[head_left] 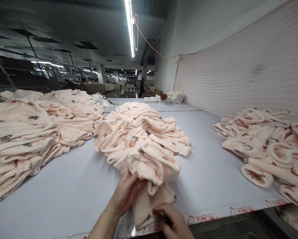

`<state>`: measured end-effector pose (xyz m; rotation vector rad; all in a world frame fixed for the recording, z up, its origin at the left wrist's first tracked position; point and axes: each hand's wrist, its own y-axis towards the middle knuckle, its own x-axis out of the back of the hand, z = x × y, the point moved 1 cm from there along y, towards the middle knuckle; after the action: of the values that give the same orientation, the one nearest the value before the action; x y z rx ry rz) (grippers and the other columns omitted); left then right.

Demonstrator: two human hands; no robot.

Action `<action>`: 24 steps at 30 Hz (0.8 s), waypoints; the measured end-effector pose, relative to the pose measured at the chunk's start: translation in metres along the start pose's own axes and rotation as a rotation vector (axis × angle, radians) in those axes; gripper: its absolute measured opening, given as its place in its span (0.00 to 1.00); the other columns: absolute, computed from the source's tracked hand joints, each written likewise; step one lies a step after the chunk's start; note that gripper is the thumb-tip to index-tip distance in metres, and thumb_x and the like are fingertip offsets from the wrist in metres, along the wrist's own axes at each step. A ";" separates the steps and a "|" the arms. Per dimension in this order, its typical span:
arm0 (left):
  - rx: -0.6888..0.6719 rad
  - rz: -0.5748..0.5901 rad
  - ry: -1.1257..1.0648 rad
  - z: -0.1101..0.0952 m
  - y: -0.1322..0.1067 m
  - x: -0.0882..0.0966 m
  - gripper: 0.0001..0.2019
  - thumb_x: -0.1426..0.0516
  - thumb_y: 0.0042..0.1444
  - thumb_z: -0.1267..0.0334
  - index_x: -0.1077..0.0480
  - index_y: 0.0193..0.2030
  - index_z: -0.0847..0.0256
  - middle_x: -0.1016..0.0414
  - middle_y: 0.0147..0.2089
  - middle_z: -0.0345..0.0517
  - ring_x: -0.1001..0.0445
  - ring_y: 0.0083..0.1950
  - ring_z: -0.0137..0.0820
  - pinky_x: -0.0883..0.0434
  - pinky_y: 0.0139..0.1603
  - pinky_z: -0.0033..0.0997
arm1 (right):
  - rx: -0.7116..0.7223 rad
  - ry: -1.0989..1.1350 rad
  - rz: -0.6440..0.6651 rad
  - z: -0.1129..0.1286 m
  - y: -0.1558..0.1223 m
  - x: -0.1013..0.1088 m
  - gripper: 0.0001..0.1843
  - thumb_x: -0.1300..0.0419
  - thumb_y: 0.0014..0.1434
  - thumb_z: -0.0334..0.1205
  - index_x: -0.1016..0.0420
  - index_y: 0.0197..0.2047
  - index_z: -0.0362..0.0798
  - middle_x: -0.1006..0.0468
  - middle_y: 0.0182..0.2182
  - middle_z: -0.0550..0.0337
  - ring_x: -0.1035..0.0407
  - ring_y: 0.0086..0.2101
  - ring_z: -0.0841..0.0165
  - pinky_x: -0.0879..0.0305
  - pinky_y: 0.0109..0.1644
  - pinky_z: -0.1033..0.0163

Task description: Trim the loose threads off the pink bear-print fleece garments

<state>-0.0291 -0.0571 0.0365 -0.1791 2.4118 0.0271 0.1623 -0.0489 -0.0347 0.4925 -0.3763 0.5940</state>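
Pale pink fleece garments with small dark printed motifs lie in a heap (pixel 139 132) in front of me. My left hand (pixel 127 191) is closed on the near edge of the fleece garment (pixel 146 166), thumb on top and the other fingers partly hidden under the cloth. A flap of the same fleece (pixel 144 207) hangs below, reaching the table's front edge. Lower right, my right hand (pixel 173 222) is curled around a small dark tool (pixel 163 217) beside that flap. Its fingers hide most of the tool, so its kind is unclear.
Large piles of the same fleece stand at left (pixel 22 139) and right (pixel 270 146) on the pale table (pixel 84 186). Folded cloth stacks (pixel 175 97) sit at the far end by the striped hanging sheet (pixel 238 66). A person (pixel 142 87) stands in the background.
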 end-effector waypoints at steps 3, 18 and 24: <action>0.076 0.129 0.005 -0.002 0.002 0.000 0.29 0.47 0.61 0.63 0.52 0.67 0.45 0.31 0.60 0.47 0.28 0.54 0.37 0.33 0.55 0.41 | 0.078 -0.190 0.166 -0.002 0.006 -0.020 0.30 0.46 0.42 0.27 0.27 0.50 0.51 0.26 0.52 0.50 0.28 0.48 0.59 0.31 0.49 0.59; -0.003 -0.296 0.268 0.051 -0.037 0.059 0.13 0.36 0.45 0.64 0.30 0.38 0.59 0.23 0.34 0.45 0.25 0.32 0.35 0.29 0.33 0.32 | -0.064 -0.194 0.019 0.052 0.091 -0.015 0.11 0.46 0.58 0.37 0.26 0.27 0.47 0.21 0.25 0.59 0.28 0.28 0.64 0.35 0.31 0.64; -0.153 -0.286 0.301 0.063 -0.025 0.044 0.11 0.42 0.49 0.64 0.27 0.41 0.60 0.22 0.40 0.46 0.29 0.47 0.41 0.34 0.48 0.34 | -0.002 -0.233 0.028 0.072 0.121 -0.011 0.12 0.49 0.61 0.38 0.25 0.41 0.50 0.20 0.36 0.57 0.28 0.38 0.62 0.35 0.42 0.60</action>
<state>-0.0167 -0.0826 -0.0392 -0.6373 2.6585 0.0579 0.0664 -0.0058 0.0592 0.5576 -0.6060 0.5644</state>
